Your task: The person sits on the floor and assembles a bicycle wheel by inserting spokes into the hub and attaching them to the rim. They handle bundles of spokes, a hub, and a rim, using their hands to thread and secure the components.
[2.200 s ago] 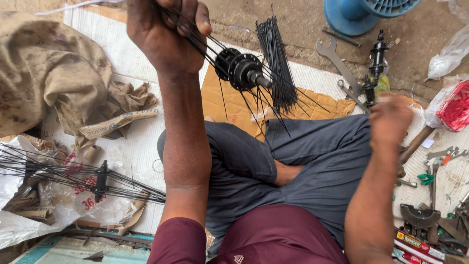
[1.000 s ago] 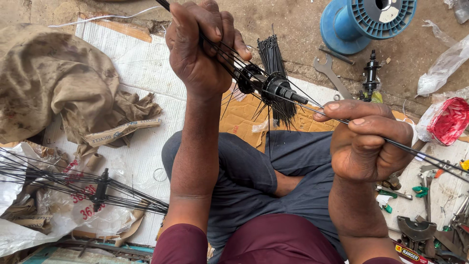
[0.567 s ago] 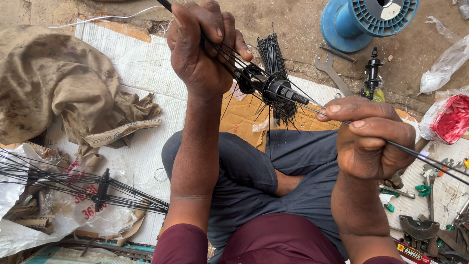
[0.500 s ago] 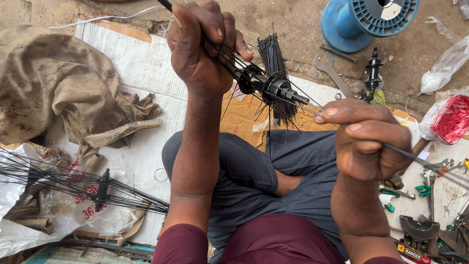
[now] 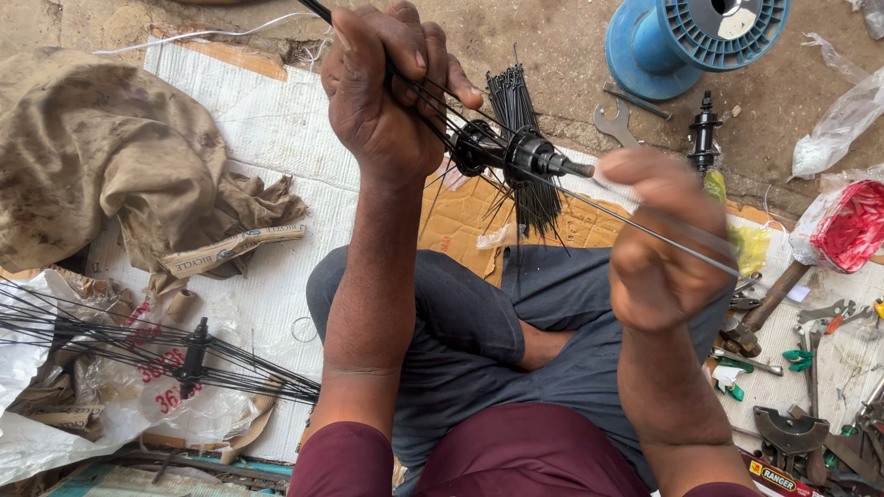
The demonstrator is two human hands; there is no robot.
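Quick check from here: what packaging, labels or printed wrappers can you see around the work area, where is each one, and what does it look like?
Red-printed clear plastic bag: lower left, crumpled under a spoked hub.
Printed paper strip: left of centre, beside the brown cloth, tan, creased.
Small label: bottom right among tools, red and yellow.
Orange cardboard: centre, under the hub, flat.
Clear bag of red contents: right edge.

hub (image 5: pixel 516 155) between both hands, spool (image 5: pixel 686 37) behind, tools (image 5: pixel 801 405) right

Three wheel hubs: one with spokes (image 5: pixel 516 155) above the blue spool (image 5: pixel 686 37)'s lower left, one spoked (image 5: pixel 193 354) far left of it, one bare (image 5: pixel 704 133) just below. One spool, one open-ended spanner (image 5: pixel 612 120), one spoke bundle (image 5: pixel 516 101).
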